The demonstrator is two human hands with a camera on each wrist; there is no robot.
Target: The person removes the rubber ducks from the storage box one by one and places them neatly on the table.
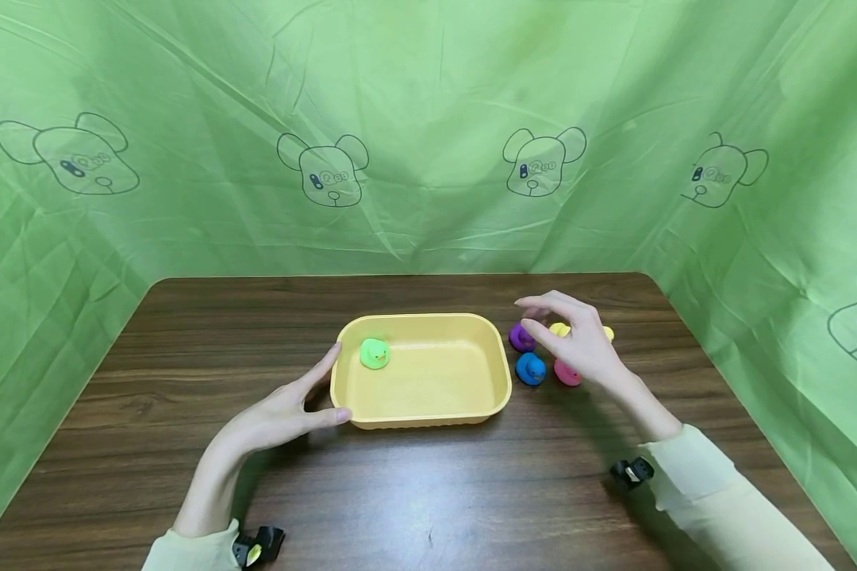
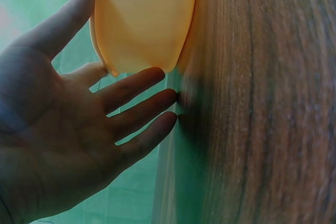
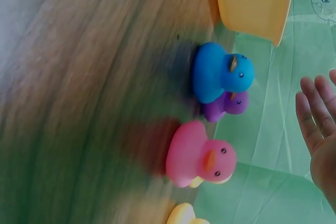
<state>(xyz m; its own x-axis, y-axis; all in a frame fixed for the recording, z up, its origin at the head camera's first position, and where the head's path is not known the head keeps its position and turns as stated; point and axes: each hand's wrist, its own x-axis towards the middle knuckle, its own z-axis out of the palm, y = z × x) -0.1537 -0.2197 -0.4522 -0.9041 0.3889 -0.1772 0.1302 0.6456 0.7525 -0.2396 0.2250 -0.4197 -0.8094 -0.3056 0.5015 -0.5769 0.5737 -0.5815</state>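
Observation:
A yellow plastic tub point(image 1: 428, 419) stands on the table with a green rubber duck point(image 1: 374, 354) inside, toward its left end. My left hand point(image 1: 282, 414) is spread around that end, thumb at the near corner and a finger along the rim. In the left wrist view its fingers look straight and parted. Over the ducks to the right of the tub hovers my right hand point(image 1: 578, 337), fingers loosely bent and holding nothing. Beneath or beside it are a purple duck point(image 1: 520, 339), a blue duck point(image 1: 531, 369) and a pink duck point(image 3: 189, 153), plus yellow ducks point(image 3: 181, 215) partly hidden by the hand.
The dark wooden table point(image 1: 414, 492) is bounded at the back and sides by green cloth point(image 1: 428, 238) with printed bear outlines. Blue and purple ducks stand close to the tub's right end. A small black device point(image 1: 632, 473) sits at each wrist.

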